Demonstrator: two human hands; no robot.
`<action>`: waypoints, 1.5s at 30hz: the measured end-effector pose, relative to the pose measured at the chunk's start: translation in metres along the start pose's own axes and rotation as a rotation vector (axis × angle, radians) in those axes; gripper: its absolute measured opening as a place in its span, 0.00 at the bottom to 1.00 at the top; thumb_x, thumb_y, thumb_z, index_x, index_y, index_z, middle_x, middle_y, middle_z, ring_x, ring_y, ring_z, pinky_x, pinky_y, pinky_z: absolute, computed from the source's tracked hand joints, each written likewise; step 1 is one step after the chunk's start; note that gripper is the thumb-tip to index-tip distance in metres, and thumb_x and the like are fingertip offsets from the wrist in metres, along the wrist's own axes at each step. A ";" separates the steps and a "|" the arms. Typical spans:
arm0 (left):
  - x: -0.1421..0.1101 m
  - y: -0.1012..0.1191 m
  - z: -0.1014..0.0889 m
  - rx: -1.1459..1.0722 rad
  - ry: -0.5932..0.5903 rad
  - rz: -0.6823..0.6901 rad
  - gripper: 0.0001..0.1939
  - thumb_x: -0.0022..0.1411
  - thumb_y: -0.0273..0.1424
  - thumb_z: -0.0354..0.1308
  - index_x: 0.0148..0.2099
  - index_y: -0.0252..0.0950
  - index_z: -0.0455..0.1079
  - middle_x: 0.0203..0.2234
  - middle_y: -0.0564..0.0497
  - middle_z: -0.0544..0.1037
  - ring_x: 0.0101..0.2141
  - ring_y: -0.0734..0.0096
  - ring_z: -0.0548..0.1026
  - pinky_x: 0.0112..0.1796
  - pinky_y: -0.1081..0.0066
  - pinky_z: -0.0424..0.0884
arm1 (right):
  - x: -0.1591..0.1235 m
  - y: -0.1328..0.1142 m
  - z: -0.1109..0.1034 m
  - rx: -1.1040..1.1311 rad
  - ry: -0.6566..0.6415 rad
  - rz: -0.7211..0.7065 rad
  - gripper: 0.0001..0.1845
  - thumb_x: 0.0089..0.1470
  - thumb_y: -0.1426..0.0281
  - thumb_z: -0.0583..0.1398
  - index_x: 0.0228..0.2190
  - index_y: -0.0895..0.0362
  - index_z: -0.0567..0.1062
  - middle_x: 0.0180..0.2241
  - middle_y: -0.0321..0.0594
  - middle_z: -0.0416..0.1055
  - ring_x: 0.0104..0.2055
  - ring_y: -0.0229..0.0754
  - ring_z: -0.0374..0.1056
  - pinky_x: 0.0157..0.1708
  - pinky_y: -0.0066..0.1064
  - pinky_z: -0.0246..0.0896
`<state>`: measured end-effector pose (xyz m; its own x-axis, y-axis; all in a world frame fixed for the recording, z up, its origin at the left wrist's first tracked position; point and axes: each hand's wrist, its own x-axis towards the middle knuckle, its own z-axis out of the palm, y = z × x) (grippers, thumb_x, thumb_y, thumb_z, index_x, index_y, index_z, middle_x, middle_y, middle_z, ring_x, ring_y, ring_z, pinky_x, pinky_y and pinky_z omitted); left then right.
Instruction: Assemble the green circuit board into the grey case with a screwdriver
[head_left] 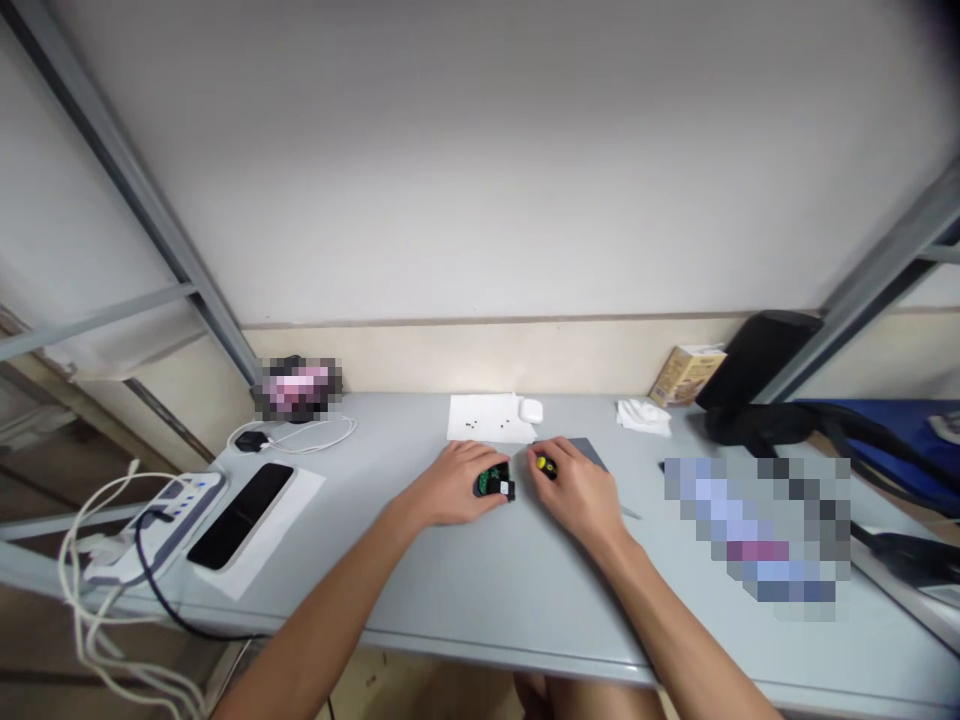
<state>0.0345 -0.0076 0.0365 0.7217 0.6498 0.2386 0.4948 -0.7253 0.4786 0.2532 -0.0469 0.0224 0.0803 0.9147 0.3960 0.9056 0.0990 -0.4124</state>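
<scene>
My left hand [459, 484] is closed around a small black device with a green circuit board [493, 481] exposed and a white part on its near side. Just to the right, my right hand [576, 487] grips a black-and-yellow screwdriver [546, 466], its yellow end showing at the fingers. The screwdriver's tip cannot be made out. Beyond both hands lies a white sheet of paper [487, 410] with several tiny dark pieces on it, probably screws. A white earbud case [531, 410] sits at the paper's right edge. Part of a dark grey flat item [589, 453] shows behind my right hand.
A phone [241, 515] lies on paper at the left, beside a power strip [161, 525] with tangled cables. A black charger [251, 441] is behind them. Towards the right back are a crumpled tissue [643, 417], a small carton [688, 375] and a black cylinder [757, 355]. Metal posts flank the desk.
</scene>
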 end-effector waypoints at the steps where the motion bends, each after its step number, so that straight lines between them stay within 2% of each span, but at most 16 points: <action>1: 0.000 0.000 0.000 0.002 0.006 0.001 0.23 0.66 0.36 0.66 0.62 0.45 0.71 0.54 0.47 0.79 0.57 0.55 0.73 0.61 0.56 0.64 | 0.000 0.000 0.000 0.003 0.004 0.001 0.13 0.67 0.62 0.56 0.37 0.49 0.80 0.42 0.36 0.80 0.28 0.39 0.71 0.25 0.32 0.49; 6: 0.000 -0.002 0.000 -0.062 0.004 0.002 0.22 0.64 0.34 0.67 0.60 0.45 0.73 0.52 0.47 0.79 0.55 0.55 0.75 0.59 0.58 0.68 | 0.000 0.001 0.000 0.025 0.056 0.006 0.14 0.67 0.61 0.56 0.36 0.50 0.80 0.38 0.37 0.81 0.29 0.41 0.71 0.26 0.32 0.49; 11: 0.000 -0.003 0.001 -0.116 0.012 -0.015 0.21 0.64 0.34 0.68 0.59 0.43 0.73 0.52 0.46 0.80 0.54 0.56 0.76 0.57 0.60 0.71 | 0.001 -0.001 -0.003 0.064 0.152 0.071 0.14 0.67 0.60 0.56 0.37 0.50 0.80 0.34 0.38 0.82 0.30 0.43 0.72 0.27 0.31 0.51; 14: 0.001 -0.003 0.008 -0.089 0.045 -0.047 0.22 0.63 0.34 0.69 0.59 0.43 0.74 0.53 0.45 0.79 0.55 0.55 0.75 0.58 0.58 0.71 | -0.001 -0.003 -0.008 0.190 0.323 0.063 0.16 0.67 0.58 0.57 0.35 0.52 0.79 0.31 0.39 0.80 0.31 0.43 0.72 0.30 0.31 0.57; 17: 0.003 -0.002 0.016 -0.046 0.071 -0.064 0.22 0.65 0.35 0.68 0.60 0.42 0.74 0.55 0.44 0.79 0.56 0.53 0.75 0.59 0.56 0.70 | -0.003 -0.001 -0.011 0.375 0.516 -0.015 0.16 0.66 0.58 0.57 0.31 0.54 0.75 0.26 0.38 0.74 0.28 0.41 0.69 0.33 0.32 0.62; 19: 0.003 -0.003 0.020 -0.013 0.070 -0.069 0.22 0.65 0.36 0.68 0.60 0.42 0.73 0.55 0.44 0.79 0.56 0.53 0.76 0.59 0.56 0.70 | -0.005 0.001 -0.013 0.500 0.589 -0.053 0.16 0.67 0.60 0.56 0.30 0.54 0.73 0.25 0.37 0.70 0.26 0.40 0.67 0.31 0.33 0.62; 22: 0.003 -0.005 0.020 0.028 0.061 -0.069 0.22 0.65 0.39 0.68 0.59 0.43 0.74 0.55 0.46 0.79 0.55 0.53 0.76 0.59 0.55 0.69 | -0.004 0.001 -0.018 0.660 0.680 -0.024 0.18 0.68 0.59 0.54 0.30 0.54 0.72 0.25 0.36 0.68 0.25 0.40 0.65 0.29 0.33 0.61; 25: 0.003 -0.008 0.016 0.023 0.046 -0.066 0.22 0.65 0.40 0.68 0.60 0.45 0.74 0.56 0.48 0.79 0.56 0.53 0.75 0.60 0.55 0.67 | 0.009 -0.002 -0.028 0.753 0.773 0.062 0.21 0.69 0.56 0.52 0.28 0.54 0.71 0.24 0.36 0.67 0.27 0.41 0.64 0.30 0.33 0.60; 28: 0.003 -0.010 0.013 0.001 0.032 -0.063 0.24 0.64 0.40 0.69 0.60 0.45 0.73 0.55 0.48 0.80 0.56 0.53 0.75 0.59 0.56 0.67 | 0.035 -0.006 -0.037 0.792 0.754 0.088 0.26 0.68 0.51 0.50 0.28 0.54 0.73 0.25 0.36 0.65 0.28 0.41 0.63 0.30 0.33 0.59; 30: 0.003 -0.010 0.012 -0.009 0.031 -0.055 0.24 0.64 0.39 0.70 0.60 0.44 0.73 0.55 0.47 0.80 0.55 0.53 0.76 0.59 0.56 0.67 | 0.055 -0.007 -0.036 0.781 0.687 0.108 0.31 0.67 0.46 0.47 0.28 0.55 0.74 0.25 0.37 0.66 0.29 0.41 0.64 0.31 0.32 0.60; 32: 0.004 -0.009 0.012 -0.015 0.034 -0.048 0.24 0.63 0.39 0.70 0.60 0.44 0.74 0.55 0.47 0.80 0.55 0.53 0.76 0.59 0.56 0.67 | 0.073 -0.005 -0.027 0.844 0.563 0.203 0.36 0.65 0.41 0.46 0.28 0.56 0.75 0.26 0.38 0.67 0.28 0.39 0.64 0.27 0.30 0.58; 34: 0.005 -0.009 0.012 -0.020 0.040 -0.049 0.23 0.63 0.39 0.70 0.59 0.44 0.74 0.55 0.47 0.80 0.56 0.53 0.76 0.59 0.57 0.67 | 0.085 -0.001 -0.012 0.999 0.465 0.369 0.36 0.62 0.38 0.48 0.27 0.56 0.73 0.23 0.35 0.64 0.23 0.36 0.60 0.22 0.28 0.54; 36: 0.005 -0.009 0.013 -0.023 0.050 -0.052 0.24 0.63 0.39 0.71 0.59 0.44 0.74 0.55 0.47 0.80 0.55 0.54 0.76 0.59 0.57 0.68 | 0.090 0.005 0.004 1.170 0.404 0.540 0.36 0.59 0.37 0.49 0.26 0.55 0.71 0.19 0.31 0.59 0.17 0.34 0.54 0.17 0.26 0.48; 38: 0.005 -0.010 0.015 -0.028 0.062 -0.048 0.24 0.62 0.39 0.71 0.59 0.44 0.74 0.54 0.47 0.80 0.55 0.55 0.76 0.59 0.58 0.68 | 0.090 0.012 0.017 1.244 0.367 0.641 0.35 0.58 0.36 0.51 0.26 0.55 0.70 0.17 0.28 0.56 0.15 0.33 0.52 0.15 0.26 0.45; 45: 0.005 -0.014 0.020 -0.066 0.103 -0.037 0.24 0.60 0.39 0.72 0.58 0.43 0.75 0.54 0.47 0.81 0.55 0.55 0.76 0.59 0.57 0.69 | 0.084 0.023 0.030 1.186 0.335 0.653 0.35 0.58 0.36 0.53 0.27 0.55 0.72 0.15 0.29 0.58 0.15 0.34 0.56 0.15 0.27 0.49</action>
<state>0.0409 0.0017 0.0145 0.6485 0.6983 0.3031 0.4850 -0.6859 0.5426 0.2681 0.0440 0.0222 0.5936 0.8042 -0.0294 -0.2088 0.1186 -0.9707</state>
